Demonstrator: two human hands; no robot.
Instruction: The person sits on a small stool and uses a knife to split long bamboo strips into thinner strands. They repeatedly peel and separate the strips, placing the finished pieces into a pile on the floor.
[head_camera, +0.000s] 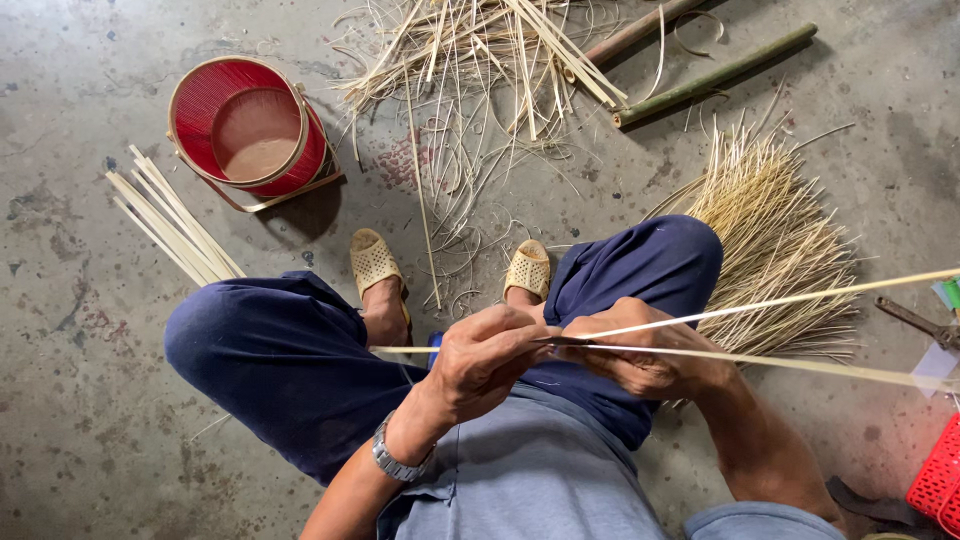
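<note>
Bamboo strip (760, 330) splits in two between your hands: left hand (490, 360) pinches a blade (560, 341) at the fork, right hand (640, 350) clamps the strip, over blue-trousered knees.

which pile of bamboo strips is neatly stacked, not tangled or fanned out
The flat strips left of the red basket: straight and parallel. The top pile is tangled; the right bundle fans out.

At centre, a pale matt bamboo strip (760, 302) splits smooth and dry. At ten o'clock, a glossy red woven basket (250, 133) sits on rough, stained concrete floor (90, 330).
</note>
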